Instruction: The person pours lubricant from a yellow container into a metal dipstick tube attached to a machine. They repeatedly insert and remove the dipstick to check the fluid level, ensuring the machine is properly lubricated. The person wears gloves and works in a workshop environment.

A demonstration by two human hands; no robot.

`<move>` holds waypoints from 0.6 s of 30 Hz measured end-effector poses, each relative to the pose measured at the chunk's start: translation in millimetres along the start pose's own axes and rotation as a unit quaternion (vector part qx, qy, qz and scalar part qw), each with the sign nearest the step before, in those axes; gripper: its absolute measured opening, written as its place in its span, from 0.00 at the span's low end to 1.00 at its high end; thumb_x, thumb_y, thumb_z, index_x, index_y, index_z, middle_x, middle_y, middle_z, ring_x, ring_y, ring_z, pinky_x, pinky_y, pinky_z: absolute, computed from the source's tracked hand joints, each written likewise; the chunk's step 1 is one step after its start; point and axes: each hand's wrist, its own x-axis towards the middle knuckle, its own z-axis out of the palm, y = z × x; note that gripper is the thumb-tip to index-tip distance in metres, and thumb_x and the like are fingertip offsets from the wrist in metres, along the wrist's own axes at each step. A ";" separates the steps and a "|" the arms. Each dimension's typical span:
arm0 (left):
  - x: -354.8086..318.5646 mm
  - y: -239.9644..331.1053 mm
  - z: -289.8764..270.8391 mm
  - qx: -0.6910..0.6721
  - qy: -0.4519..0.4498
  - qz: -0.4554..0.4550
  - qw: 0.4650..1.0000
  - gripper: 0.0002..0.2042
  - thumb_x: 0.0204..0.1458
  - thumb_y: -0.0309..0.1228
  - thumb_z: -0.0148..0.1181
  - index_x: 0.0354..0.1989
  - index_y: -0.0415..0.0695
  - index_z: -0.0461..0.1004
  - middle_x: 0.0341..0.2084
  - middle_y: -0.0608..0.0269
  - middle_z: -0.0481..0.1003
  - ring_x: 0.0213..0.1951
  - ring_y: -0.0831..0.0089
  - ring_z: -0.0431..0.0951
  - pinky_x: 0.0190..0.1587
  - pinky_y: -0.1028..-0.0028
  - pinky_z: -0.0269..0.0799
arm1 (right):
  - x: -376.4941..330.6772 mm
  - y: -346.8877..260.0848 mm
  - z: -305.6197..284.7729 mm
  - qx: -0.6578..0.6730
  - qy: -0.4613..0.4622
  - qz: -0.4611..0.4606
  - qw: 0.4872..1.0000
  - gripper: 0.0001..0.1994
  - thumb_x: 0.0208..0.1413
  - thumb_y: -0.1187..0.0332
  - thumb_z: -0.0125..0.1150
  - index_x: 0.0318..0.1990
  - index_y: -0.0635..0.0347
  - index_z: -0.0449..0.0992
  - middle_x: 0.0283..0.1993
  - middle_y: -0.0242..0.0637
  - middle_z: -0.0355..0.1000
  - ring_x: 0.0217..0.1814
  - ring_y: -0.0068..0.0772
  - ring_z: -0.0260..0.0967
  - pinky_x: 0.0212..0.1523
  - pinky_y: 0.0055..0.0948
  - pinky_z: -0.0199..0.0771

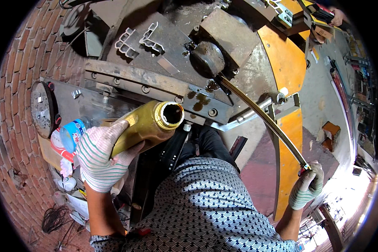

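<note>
My left hand [101,152], in a striped knit glove, is wrapped round a gold-olive plastic bottle [143,131]. The bottle is tilted with its wide, rough-edged mouth toward the right; its inside looks dark. Out to the right, my gloved right hand [310,185] is closed on the near end of a long, thin metal strip [264,117]. The strip's far end reaches a dark round metal block [207,59] on the machine bed; whether they touch I cannot tell. Dark wet spots [199,102] mark the bed's front edge, right beyond the bottle mouth.
A heavy rectangular steel block [230,37] stands behind the round one. Cut metal profile pieces [127,43] lie on the bed. A blue-labelled plastic jar [72,133] and a round tray [44,110] are at left, near the brick wall [13,84]. Orange panels [283,61] flank the right side.
</note>
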 end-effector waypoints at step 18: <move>0.6 6.8 -3.5 -0.030 -0.011 -0.045 0.998 0.25 0.34 0.34 0.80 0.44 0.43 0.82 0.31 0.60 0.78 0.34 0.58 0.78 0.41 0.63 0.71 | 6.7 13.7 5.6 0.119 0.039 0.230 0.965 0.13 0.70 0.59 0.56 0.38 0.60 0.72 0.28 0.29 0.65 0.25 0.17 0.58 0.27 0.21 0.57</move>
